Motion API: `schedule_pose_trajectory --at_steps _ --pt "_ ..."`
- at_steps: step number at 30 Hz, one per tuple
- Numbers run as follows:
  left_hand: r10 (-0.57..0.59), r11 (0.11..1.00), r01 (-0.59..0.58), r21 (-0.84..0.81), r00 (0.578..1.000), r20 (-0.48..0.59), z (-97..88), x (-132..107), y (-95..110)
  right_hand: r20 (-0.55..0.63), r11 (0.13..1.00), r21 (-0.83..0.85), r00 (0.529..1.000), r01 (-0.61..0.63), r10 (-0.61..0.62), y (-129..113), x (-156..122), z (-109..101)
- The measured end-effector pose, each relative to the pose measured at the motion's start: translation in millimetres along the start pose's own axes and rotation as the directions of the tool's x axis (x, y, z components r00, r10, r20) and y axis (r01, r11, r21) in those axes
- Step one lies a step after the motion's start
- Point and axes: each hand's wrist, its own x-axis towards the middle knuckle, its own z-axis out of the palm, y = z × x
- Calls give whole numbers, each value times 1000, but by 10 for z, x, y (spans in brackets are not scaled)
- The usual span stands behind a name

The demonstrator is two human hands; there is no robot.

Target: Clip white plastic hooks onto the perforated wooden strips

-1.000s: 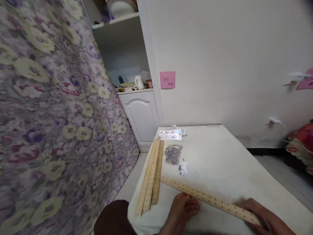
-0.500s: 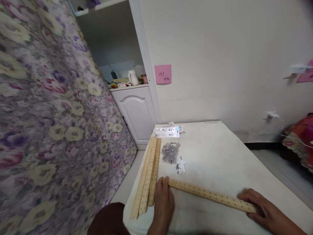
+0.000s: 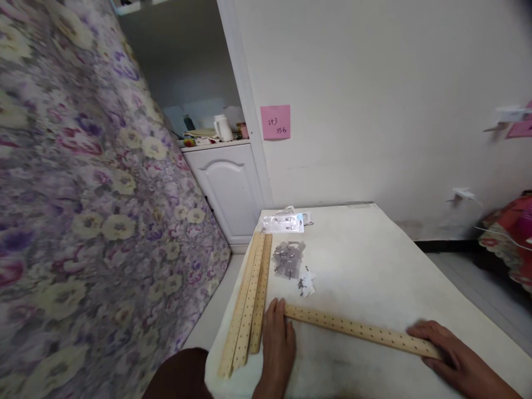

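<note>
A pale wooden strip (image 3: 353, 329) with rows of small holes lies slantwise between my hands over the near part of the table. My left hand (image 3: 278, 343) is closed on its left end. At the strip's right end, my right hand (image 3: 443, 349) wraps round it, with thumb and fingers on either side. Several similar perforated strips (image 3: 249, 305) lie side by side along the table's left edge, just left of my left hand. Beyond the held strip are small white pieces with metal bits (image 3: 306, 282) and a clear bag of metal parts (image 3: 288, 259).
Clear plastic packaging (image 3: 282, 223) lies at the far left corner of the white-covered table (image 3: 353, 266). A flowered curtain (image 3: 103, 221) hangs at the left, beside a white cabinet (image 3: 228, 188). A pink note (image 3: 275, 122) sticks to the wall behind.
The view has shifted slightly. Both hands keep their hold on the strip, which stays in nearly the same place, its right end a touch further right.
</note>
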Motion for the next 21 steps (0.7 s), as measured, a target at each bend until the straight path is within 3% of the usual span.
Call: schedule_pose_trajectory --at_steps 13,21 --pt "-69 986 65 -157 997 -25 -110 32 33 -16 998 -64 1000 11 -12 -62 76 -113" --pt "-107 976 105 -191 994 -1 -111 50 44 -21 996 -79 999 -37 35 141 31 -54"
